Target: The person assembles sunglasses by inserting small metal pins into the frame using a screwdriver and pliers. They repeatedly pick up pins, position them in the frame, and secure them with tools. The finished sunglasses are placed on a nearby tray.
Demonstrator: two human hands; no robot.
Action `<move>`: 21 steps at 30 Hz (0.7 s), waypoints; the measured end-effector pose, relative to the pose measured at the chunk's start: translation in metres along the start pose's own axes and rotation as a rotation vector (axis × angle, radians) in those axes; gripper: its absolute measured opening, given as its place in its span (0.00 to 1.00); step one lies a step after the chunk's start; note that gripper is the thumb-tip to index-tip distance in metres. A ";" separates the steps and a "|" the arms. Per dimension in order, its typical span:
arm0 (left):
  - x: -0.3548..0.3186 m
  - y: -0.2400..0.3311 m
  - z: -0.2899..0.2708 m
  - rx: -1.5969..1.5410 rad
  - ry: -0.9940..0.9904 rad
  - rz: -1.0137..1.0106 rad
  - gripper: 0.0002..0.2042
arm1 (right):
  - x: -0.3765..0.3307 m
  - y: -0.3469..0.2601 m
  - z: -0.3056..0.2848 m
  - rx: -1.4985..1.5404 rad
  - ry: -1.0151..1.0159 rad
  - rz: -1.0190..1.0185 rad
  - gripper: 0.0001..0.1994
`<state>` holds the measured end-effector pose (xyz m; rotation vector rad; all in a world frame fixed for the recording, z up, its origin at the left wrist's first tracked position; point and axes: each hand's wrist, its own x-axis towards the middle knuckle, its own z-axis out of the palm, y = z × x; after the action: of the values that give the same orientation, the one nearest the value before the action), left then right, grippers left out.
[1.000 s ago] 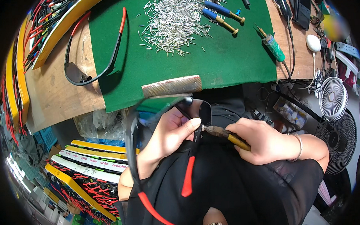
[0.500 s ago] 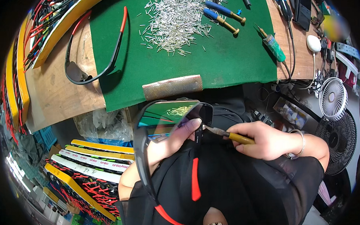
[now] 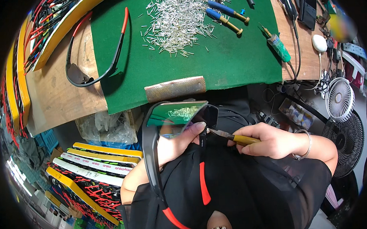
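Observation:
My left hand grips a pair of black sunglasses with a mirrored lens and red temple tips, held over my lap. The lens faces up and reflects the green mat. My right hand holds yellow-handled pliers, their tip touching the frame's hinge beside my left thumb. Both black temples hang down toward my black clothing.
A green mat covers the wooden bench, with a pile of several small metal pins, blue-handled tools, a green-handled tool and a metal file block. A second pair of glasses lies at left. Stacked frames stand lower left, a fan right.
The sunglasses have turned so the mirrored lens faces up and the frame has opened out. The pliers stay at the hinge, my right hand shifted slightly right.

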<state>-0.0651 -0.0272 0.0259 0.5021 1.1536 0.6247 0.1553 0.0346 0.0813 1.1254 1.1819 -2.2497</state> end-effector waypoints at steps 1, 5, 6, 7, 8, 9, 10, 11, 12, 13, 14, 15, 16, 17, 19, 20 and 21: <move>-0.001 0.004 0.004 -0.027 0.019 -0.005 0.12 | 0.000 0.001 0.001 0.005 0.005 -0.005 0.18; 0.009 -0.003 -0.009 -0.061 -0.196 -0.021 0.14 | -0.001 0.013 0.014 -0.808 0.448 -0.533 0.19; 0.010 -0.004 -0.011 -0.061 -0.202 -0.021 0.13 | 0.000 0.014 0.014 -0.777 0.431 -0.521 0.18; 0.009 -0.005 -0.012 -0.062 -0.200 -0.021 0.13 | 0.001 0.016 0.013 -0.748 0.408 -0.512 0.17; 0.008 -0.005 -0.013 -0.064 -0.199 -0.022 0.12 | 0.001 0.016 0.011 -0.718 0.385 -0.502 0.16; 0.006 -0.002 -0.008 -0.086 -0.137 -0.021 0.12 | 0.000 0.010 0.009 -0.527 0.269 -0.344 0.15; 0.003 0.004 -0.001 -0.106 -0.075 -0.021 0.12 | -0.002 0.000 0.005 -0.336 0.154 -0.186 0.14; 0.000 0.007 0.004 -0.126 -0.013 -0.020 0.13 | -0.004 -0.006 0.002 -0.144 0.040 -0.029 0.13; -0.001 0.004 0.005 -0.092 0.037 -0.008 0.15 | 0.000 0.006 0.000 0.017 0.004 -0.106 0.12; -0.001 0.004 0.005 -0.073 0.038 0.006 0.14 | -0.001 0.003 0.001 -0.017 0.020 -0.062 0.12; 0.000 0.005 0.005 -0.054 0.040 0.021 0.13 | -0.001 -0.003 0.003 -0.052 0.037 -0.019 0.12; 0.001 0.005 0.005 -0.035 0.042 0.036 0.12 | -0.001 -0.006 0.004 -0.086 0.052 0.025 0.13; 0.003 0.004 -0.003 -0.073 -0.078 0.001 0.12 | 0.001 0.005 0.011 -0.457 0.239 -0.364 0.16; 0.005 0.002 -0.004 -0.071 -0.093 -0.020 0.14 | -0.001 0.010 0.012 -0.587 0.297 -0.419 0.17; 0.007 0.000 -0.007 -0.082 -0.149 -0.022 0.15 | -0.001 0.012 0.013 -0.849 0.414 -0.525 0.20; 0.008 -0.001 -0.008 -0.085 -0.162 -0.018 0.15 | 0.000 0.013 0.013 -0.859 0.407 -0.528 0.21; 0.010 -0.002 -0.008 -0.088 -0.176 -0.014 0.14 | 0.000 0.014 0.012 -0.820 0.394 -0.514 0.20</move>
<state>-0.0701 -0.0219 0.0152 0.4636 0.9584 0.6040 0.1578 0.0162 0.0776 0.9874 2.4720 -1.5204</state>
